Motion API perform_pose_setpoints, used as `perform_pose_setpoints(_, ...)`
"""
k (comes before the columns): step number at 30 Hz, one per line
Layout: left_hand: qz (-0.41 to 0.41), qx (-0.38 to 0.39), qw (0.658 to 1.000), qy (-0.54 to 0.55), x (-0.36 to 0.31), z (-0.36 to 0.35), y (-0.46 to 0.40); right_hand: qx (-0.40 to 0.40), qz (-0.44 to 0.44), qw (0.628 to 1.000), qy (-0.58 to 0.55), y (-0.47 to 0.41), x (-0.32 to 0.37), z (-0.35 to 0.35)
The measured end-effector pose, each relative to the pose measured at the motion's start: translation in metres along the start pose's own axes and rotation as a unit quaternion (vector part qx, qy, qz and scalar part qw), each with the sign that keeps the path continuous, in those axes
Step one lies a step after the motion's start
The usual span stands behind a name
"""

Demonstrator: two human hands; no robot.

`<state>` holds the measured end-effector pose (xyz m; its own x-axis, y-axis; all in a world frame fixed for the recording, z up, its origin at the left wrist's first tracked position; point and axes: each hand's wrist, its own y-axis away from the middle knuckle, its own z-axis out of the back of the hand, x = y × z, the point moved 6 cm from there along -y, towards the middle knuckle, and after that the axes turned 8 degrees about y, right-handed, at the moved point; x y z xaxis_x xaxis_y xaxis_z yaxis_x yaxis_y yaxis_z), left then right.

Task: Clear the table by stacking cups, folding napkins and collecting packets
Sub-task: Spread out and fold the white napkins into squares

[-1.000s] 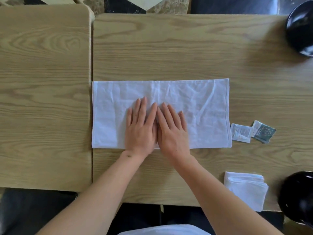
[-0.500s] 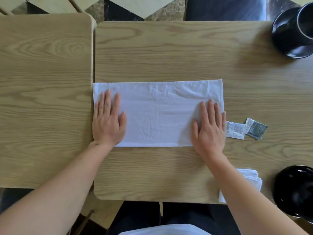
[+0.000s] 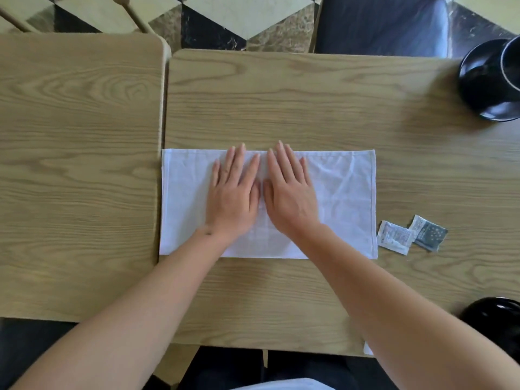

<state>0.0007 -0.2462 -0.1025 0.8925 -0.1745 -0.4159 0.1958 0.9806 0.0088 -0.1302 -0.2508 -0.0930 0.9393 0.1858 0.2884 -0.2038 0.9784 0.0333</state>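
Two packets (image 3: 412,233) beside napkin (image 3: 342,198); forearm perhaps hides another.

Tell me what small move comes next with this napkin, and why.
Probably slide both hands apart toward the short ends to smooth it, then fold it in half. The left hand and right hand press flat, side by side, on the middle of the napkin, which lies as a long rectangle with creases showing right of the hands.

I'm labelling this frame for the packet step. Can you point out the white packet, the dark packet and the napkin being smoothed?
white packet (image 3: 394,237): head view, middle of its printed face.
dark packet (image 3: 430,234): head view, centre of its dark face.
napkin (image 3: 344,198): head view, bare cloth right of the hands.
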Motion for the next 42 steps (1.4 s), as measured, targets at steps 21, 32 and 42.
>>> perform_pose_setpoints(21,0.15,0.069,0.985,-0.041,0.073,0.037,0.011,0.035,-0.133,0.99,0.027,0.024,-0.11,0.04)
perform_pose_setpoints(32,0.678,-0.018,0.381,0.629,-0.106,0.005,0.137,0.068,-0.411,0.887,-0.197,0.035,-0.156,0.073)
perform_pose_setpoints(42,0.664,0.123,0.212,0.707,-0.217,-0.061,0.112,0.188,-0.406,0.867,-0.219,0.014,-0.157,0.074)
